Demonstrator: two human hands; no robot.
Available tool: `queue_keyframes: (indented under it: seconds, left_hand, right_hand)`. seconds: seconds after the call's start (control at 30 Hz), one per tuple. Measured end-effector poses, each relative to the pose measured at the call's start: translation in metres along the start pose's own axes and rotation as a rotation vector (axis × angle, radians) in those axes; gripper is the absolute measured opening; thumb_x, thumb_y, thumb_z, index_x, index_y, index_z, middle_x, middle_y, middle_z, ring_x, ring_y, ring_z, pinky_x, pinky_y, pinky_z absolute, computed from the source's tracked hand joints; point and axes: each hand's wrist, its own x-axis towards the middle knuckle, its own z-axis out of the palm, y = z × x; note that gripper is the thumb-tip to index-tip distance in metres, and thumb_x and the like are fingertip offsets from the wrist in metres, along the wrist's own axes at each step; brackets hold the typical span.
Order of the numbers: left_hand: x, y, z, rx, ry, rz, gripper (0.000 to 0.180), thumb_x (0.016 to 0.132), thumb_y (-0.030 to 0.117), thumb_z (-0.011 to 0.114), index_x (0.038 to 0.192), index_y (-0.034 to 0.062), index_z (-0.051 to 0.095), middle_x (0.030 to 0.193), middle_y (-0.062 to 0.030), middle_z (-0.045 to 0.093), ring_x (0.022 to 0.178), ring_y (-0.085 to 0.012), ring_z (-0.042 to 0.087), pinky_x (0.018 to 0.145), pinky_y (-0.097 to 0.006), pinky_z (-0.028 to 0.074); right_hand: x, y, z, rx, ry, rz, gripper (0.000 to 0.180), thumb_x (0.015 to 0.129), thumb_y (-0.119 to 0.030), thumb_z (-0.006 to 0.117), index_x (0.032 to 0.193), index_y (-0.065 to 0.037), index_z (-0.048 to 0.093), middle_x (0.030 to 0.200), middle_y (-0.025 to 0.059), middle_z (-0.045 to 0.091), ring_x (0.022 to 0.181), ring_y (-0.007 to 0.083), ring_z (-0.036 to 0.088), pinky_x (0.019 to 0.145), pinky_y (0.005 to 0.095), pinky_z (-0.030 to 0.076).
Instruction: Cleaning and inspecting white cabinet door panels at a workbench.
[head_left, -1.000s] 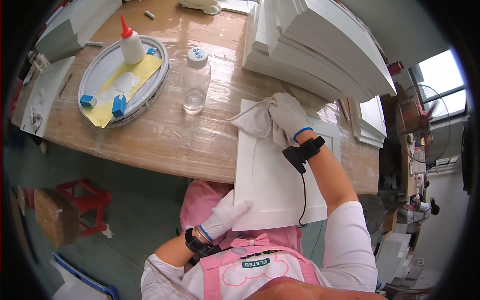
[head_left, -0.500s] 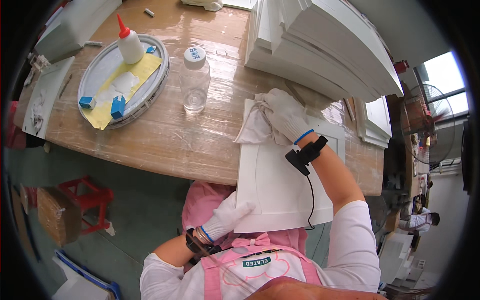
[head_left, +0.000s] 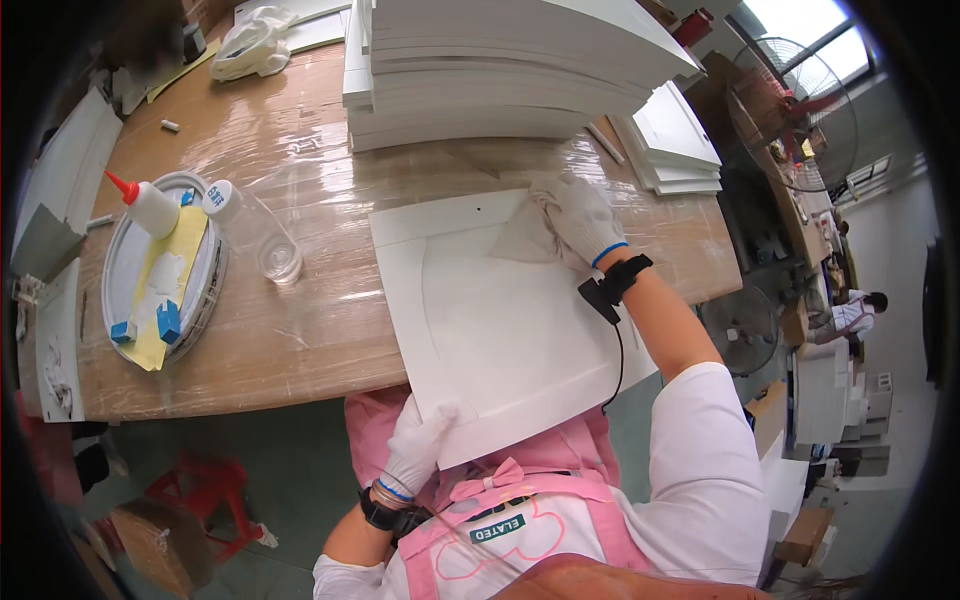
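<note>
A white panel with a raised border rests partly on the table, its near edge over my lap. My left hand, in a white knit glove, grips its near left corner, thumb on top and the other fingers hidden beneath. At the panel's far right part, my right hand, gloved as well, clutches a crumpled whitish cloth and presses it on the surface. A small dark hole shows near the panel's far edge.
Behind the panel stands a tall stack of white panels, with a smaller pile to its right. On the left are a clear bottle and a round lid bearing a red-tipped glue bottle, yellow paper and blue blocks.
My view has shifted, so the table items appear elsewhere. The panel has turned. My right hand with the cloth has passed from its far left side to its far right; my left hand keeps its corner.
</note>
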Motion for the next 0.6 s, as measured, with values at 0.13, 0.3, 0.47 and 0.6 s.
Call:
queue_keyframes:
  seconds: [0.13, 0.3, 0.47, 0.6]
  left_hand:
    - [0.002, -0.008, -0.004, 0.084, 0.027, 0.050, 0.034, 0.097, 0.012, 0.060, 0.128, -0.0006, 0.052, 0.110, -0.0048, 0.062, 0.098, -0.0133, 0.060, 0.085, -0.027, 0.052]
    - [0.001, -0.012, -0.002, -0.059, 0.041, -0.004, 0.037, 0.097, 0.013, 0.061, 0.130, -0.0011, 0.051, 0.115, -0.0056, 0.062, 0.102, -0.0147, 0.061, 0.087, -0.028, 0.052]
    - [-0.003, -0.004, 0.005, -0.109, 0.074, 0.015, 0.039, 0.096, 0.014, 0.061, 0.131, -0.0024, 0.051, 0.119, -0.0070, 0.061, 0.103, -0.0156, 0.061, 0.088, -0.029, 0.053]
    - [-0.001, -0.010, 0.002, -0.063, 0.077, 0.022, 0.038, 0.097, 0.013, 0.060, 0.130, -0.0016, 0.051, 0.117, -0.0066, 0.061, 0.102, -0.0144, 0.061, 0.086, -0.028, 0.053]
  right_hand:
    - [0.007, 0.014, -0.019, -0.180, -0.189, 0.332, 0.025, 0.089, -0.015, 0.056, 0.111, -0.010, 0.068, 0.108, 0.0152, 0.066, 0.099, 0.0347, 0.062, 0.089, 0.0427, 0.051]
    - [-0.003, -0.078, 0.018, 0.044, 0.040, -0.307, 0.026, 0.087, -0.016, 0.058, 0.110, -0.013, 0.068, 0.103, 0.0118, 0.064, 0.099, 0.0311, 0.061, 0.086, 0.0416, 0.051]
    - [-0.007, 0.011, 0.008, 0.004, 0.189, -0.234, 0.023, 0.087, -0.017, 0.057, 0.105, -0.014, 0.071, 0.107, 0.0103, 0.064, 0.102, 0.0302, 0.061, 0.088, 0.0424, 0.049]
    - [0.002, 0.015, 0.010, -0.090, 0.052, -0.212, 0.027, 0.087, -0.016, 0.057, 0.110, -0.019, 0.070, 0.108, 0.0092, 0.064, 0.102, 0.0294, 0.061, 0.088, 0.0421, 0.049]
